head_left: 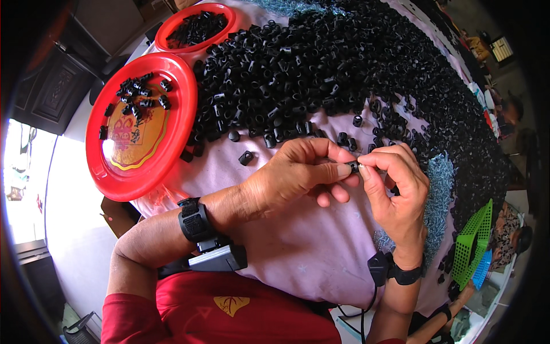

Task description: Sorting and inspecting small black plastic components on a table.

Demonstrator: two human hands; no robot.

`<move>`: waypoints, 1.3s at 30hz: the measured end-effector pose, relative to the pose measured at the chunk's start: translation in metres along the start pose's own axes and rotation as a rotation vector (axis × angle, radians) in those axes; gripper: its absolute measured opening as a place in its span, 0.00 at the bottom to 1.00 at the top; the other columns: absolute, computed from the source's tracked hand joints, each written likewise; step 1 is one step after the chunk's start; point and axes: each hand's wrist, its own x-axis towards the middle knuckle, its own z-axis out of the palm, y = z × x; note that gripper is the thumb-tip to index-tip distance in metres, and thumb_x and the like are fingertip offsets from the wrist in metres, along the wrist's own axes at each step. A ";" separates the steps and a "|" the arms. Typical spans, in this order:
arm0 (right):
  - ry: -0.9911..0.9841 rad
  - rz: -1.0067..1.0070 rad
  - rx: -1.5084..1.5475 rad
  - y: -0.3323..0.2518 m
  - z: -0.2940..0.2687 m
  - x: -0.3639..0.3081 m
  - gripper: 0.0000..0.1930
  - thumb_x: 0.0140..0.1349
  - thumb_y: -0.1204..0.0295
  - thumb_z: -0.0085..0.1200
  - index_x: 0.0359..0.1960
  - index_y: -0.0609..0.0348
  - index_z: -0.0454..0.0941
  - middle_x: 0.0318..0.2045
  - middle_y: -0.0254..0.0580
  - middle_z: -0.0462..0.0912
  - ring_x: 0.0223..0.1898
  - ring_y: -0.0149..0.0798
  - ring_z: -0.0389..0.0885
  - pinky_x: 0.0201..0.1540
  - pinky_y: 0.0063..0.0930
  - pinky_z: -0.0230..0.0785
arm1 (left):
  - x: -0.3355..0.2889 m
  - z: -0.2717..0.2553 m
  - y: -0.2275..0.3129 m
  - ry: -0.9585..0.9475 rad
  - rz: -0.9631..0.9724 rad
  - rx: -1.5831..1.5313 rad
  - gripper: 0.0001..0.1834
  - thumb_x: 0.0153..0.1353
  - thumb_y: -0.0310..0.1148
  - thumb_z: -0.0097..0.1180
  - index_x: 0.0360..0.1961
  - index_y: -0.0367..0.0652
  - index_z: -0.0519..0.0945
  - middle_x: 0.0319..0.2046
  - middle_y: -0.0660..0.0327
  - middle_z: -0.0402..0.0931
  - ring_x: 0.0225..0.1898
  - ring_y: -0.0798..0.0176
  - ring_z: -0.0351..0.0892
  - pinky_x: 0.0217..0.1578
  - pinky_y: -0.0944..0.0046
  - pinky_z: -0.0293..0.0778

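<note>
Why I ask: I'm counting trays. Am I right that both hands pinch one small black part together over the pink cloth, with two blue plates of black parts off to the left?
Nearly. The head view shows the left hand and right hand pinching one small black part over the pink cloth, but the two plates are red, not blue.

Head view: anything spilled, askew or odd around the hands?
Nothing looks damaged. A few black parts lie loose on the pink cloth, strayed from the big pile. Both hands' fingers pinch one small black part.

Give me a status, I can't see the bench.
Left hand and right hand pinch one small black part together. Black parts pile behind. Nothing in the way.
</note>
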 end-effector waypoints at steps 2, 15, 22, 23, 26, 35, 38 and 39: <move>0.008 -0.001 -0.018 0.001 0.001 0.000 0.06 0.58 0.81 0.63 0.37 0.60 0.83 0.33 0.41 0.83 0.32 0.43 0.80 0.34 0.32 0.74 | -0.001 0.002 0.003 0.009 -0.037 -0.032 0.11 0.74 0.29 0.53 0.54 0.38 0.77 0.45 0.53 0.85 0.36 0.68 0.86 0.30 0.74 0.78; 0.102 0.466 -0.048 0.001 -0.017 0.004 0.10 0.64 0.78 0.55 0.44 0.61 0.85 0.36 0.46 0.85 0.35 0.46 0.83 0.38 0.37 0.75 | 0.001 -0.004 0.003 0.028 -0.081 -0.234 0.11 0.74 0.30 0.52 0.53 0.39 0.76 0.45 0.55 0.84 0.38 0.68 0.85 0.34 0.73 0.79; -0.150 0.310 -0.310 0.037 -0.009 -0.009 0.09 0.64 0.75 0.56 0.43 0.61 0.85 0.34 0.46 0.83 0.39 0.49 0.82 0.45 0.40 0.73 | 0.000 -0.002 0.005 0.157 0.008 -0.144 0.09 0.73 0.31 0.53 0.51 0.40 0.75 0.46 0.57 0.82 0.41 0.68 0.84 0.36 0.72 0.79; -0.125 0.355 -0.185 0.036 -0.008 -0.008 0.09 0.64 0.76 0.56 0.44 0.61 0.85 0.34 0.46 0.83 0.40 0.49 0.81 0.45 0.41 0.73 | -0.001 -0.002 0.005 0.170 0.006 -0.132 0.09 0.73 0.31 0.54 0.50 0.41 0.76 0.47 0.58 0.82 0.41 0.70 0.83 0.36 0.73 0.77; -0.097 0.305 -0.334 0.041 -0.010 -0.008 0.11 0.63 0.77 0.55 0.46 0.61 0.84 0.38 0.46 0.82 0.42 0.49 0.80 0.47 0.40 0.73 | 0.000 -0.002 0.005 0.168 -0.008 -0.145 0.09 0.73 0.31 0.54 0.50 0.41 0.76 0.48 0.58 0.82 0.42 0.69 0.83 0.36 0.73 0.77; -0.084 0.187 -0.449 0.049 -0.004 -0.009 0.14 0.65 0.78 0.53 0.51 0.62 0.82 0.43 0.48 0.81 0.46 0.50 0.78 0.51 0.40 0.72 | 0.001 -0.003 0.001 0.152 0.010 -0.106 0.09 0.73 0.33 0.54 0.49 0.42 0.76 0.50 0.57 0.82 0.45 0.68 0.84 0.38 0.71 0.78; -0.116 0.187 -0.294 0.053 -0.008 -0.008 0.15 0.66 0.77 0.52 0.54 0.62 0.81 0.44 0.49 0.81 0.48 0.49 0.78 0.52 0.40 0.71 | 0.000 -0.002 0.002 0.157 0.003 -0.101 0.09 0.73 0.33 0.54 0.49 0.42 0.76 0.49 0.58 0.82 0.45 0.68 0.84 0.38 0.71 0.78; -0.118 0.187 -0.294 0.055 -0.009 -0.007 0.15 0.66 0.77 0.52 0.54 0.62 0.81 0.44 0.49 0.81 0.48 0.49 0.78 0.52 0.40 0.71 | 0.000 -0.002 0.002 0.157 0.004 -0.103 0.09 0.73 0.33 0.54 0.49 0.42 0.76 0.49 0.58 0.82 0.45 0.68 0.84 0.38 0.71 0.78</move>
